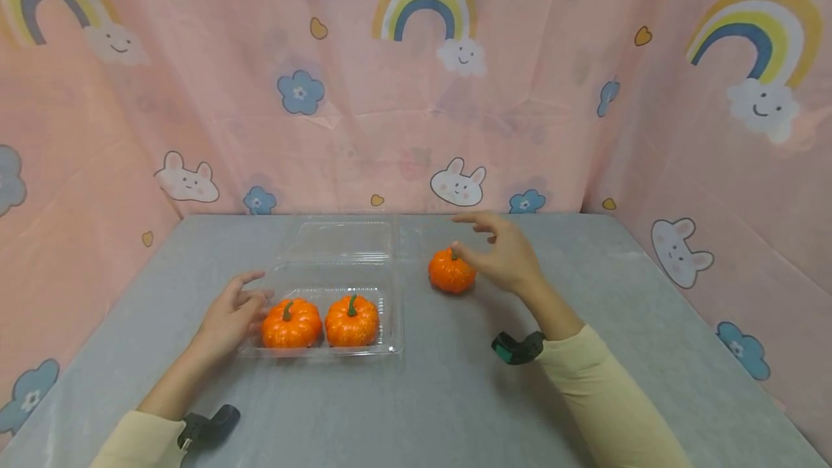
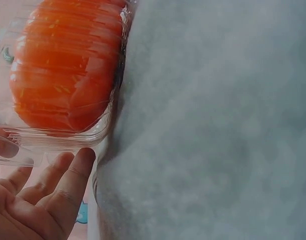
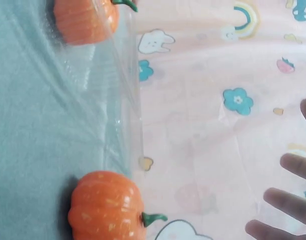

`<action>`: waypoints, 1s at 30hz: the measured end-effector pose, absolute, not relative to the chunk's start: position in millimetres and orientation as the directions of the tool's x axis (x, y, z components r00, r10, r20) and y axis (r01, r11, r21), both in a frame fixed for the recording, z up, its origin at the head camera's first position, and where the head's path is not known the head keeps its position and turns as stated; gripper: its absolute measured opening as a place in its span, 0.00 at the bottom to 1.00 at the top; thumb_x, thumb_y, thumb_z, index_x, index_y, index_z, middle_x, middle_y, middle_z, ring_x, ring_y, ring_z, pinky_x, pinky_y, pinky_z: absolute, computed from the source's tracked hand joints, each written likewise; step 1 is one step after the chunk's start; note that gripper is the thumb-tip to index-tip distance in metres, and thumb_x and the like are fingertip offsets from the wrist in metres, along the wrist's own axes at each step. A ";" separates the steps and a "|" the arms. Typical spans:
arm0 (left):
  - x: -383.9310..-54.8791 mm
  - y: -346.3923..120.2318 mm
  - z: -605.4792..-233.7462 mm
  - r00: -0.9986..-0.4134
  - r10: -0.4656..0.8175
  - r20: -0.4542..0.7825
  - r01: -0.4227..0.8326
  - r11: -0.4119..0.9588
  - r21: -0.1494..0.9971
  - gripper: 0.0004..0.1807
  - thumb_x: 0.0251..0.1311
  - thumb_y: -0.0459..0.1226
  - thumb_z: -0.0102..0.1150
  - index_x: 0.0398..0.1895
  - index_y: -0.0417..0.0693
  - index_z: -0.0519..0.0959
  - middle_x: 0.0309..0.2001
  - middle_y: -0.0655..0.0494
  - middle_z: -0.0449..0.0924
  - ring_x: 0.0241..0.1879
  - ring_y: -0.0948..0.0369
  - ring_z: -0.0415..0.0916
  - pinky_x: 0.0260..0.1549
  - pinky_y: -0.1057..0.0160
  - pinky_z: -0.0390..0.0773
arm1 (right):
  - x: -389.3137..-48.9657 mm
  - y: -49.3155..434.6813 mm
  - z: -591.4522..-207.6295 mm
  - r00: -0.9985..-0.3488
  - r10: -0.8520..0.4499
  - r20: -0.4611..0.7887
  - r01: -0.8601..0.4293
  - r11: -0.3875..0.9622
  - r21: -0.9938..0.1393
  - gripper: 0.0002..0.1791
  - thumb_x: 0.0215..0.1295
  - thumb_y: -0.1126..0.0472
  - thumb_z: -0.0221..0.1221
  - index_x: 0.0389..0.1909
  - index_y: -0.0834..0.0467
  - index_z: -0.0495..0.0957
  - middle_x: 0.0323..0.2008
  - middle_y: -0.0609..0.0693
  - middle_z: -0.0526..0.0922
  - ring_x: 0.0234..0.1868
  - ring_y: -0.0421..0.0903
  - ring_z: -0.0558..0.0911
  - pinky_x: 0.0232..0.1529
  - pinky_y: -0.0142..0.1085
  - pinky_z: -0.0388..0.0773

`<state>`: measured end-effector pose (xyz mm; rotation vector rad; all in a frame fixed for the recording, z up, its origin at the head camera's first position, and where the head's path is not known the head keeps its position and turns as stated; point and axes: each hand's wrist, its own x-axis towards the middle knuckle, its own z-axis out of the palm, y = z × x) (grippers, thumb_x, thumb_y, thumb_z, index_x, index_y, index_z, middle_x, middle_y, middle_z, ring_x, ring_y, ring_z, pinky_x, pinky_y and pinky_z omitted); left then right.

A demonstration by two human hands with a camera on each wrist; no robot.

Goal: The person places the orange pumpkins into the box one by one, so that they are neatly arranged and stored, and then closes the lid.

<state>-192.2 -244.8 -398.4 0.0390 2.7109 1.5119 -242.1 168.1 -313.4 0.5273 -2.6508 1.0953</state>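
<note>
Loose pumpkin: here it is, a small orange pumpkin (image 1: 451, 273) with a green stem, out on the bench (image 1: 422, 410), towards the far edge and right of the plastic box.
Right hand: up above that pumpkin goes the right hand (image 1: 503, 255), thumb and fingers spread wide, nothing in its grasp!
Boxed pair: two more, the left boxed pumpkin (image 1: 292, 327) and the right boxed pumpkin (image 1: 352, 327), side by side in the base.
Clamshell box: clear plastic box (image 1: 386, 320) left of the bench's middle, its lid (image 1: 341, 240) laid back towards the far edge.
Left hand: over at the box's left side, the left hand (image 1: 230, 313), fingers loosely extended against the plastic rim.
Sleeves: pale yellow, right sleeve (image 1: 611, 388) and left sleeve (image 1: 139, 443), both in from the near edge.
Backdrop: pink curtain (image 1: 390, 136) beyond the far edge, all rainbows, rabbits and blue flowers.
</note>
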 end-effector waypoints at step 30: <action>-192.7 -244.5 -399.8 -0.999 0.030 -0.018 -0.001 0.505 0.863 0.29 0.74 0.44 0.39 0.74 0.45 0.51 0.64 0.31 0.68 0.53 0.42 0.78 0.45 0.53 0.83 | -256.9 236.4 -335.9 -0.900 0.015 0.436 -0.317 0.663 -0.678 0.21 0.62 0.53 0.63 0.53 0.56 0.79 0.57 0.60 0.78 0.52 0.63 0.79 0.53 0.59 0.76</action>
